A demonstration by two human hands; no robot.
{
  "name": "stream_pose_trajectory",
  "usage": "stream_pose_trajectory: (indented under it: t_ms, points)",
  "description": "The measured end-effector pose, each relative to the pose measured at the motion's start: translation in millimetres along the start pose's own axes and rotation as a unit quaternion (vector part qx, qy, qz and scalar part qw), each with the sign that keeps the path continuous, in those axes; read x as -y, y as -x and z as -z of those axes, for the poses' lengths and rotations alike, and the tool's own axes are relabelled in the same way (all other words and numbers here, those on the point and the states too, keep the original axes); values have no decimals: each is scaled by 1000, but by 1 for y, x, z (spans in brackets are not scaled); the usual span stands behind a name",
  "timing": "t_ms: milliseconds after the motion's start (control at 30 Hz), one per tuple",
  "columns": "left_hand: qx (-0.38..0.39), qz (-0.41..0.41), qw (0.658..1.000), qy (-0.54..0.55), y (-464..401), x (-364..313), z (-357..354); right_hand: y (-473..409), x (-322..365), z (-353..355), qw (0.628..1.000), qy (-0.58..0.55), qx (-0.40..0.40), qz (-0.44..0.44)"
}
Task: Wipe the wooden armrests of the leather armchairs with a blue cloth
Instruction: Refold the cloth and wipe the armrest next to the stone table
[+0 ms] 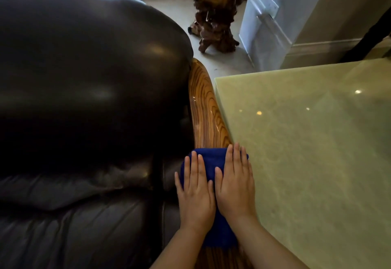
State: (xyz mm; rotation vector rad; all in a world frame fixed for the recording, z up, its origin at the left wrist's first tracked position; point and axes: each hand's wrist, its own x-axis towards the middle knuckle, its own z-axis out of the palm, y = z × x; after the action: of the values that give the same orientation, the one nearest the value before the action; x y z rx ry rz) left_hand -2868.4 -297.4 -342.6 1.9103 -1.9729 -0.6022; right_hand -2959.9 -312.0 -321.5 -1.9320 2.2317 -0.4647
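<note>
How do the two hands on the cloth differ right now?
The right hand reaches farther up the blue cloth, to its far edge; the left hand sits nearer. The right hand lies beside the pale green tabletop, the left beside the leather seat. Both press flat, fingers straight, over the wooden armrest.

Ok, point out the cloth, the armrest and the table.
cloth (211, 158): head view, its bare far edge, between the fingertips.
armrest (206, 107): head view, glossy grain beyond the cloth.
table (306, 141): head view, bare middle of its pale top.
</note>
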Motion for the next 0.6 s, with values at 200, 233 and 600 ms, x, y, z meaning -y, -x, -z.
stream_pose_trajectory:
  t_ms: [200,233,600]
  points:
    - [12,-5,1000,-9,-54,-2,8,-51,7,-6,1000,-6,12,-11]
    - [15,-9,1000,-9,-62,-2,9,-58,8,-7,1000,-10,12,-15]
    - [-12,-37,999,-39,-162,-2,21,-155,21,-19,998,-35,28,-38]
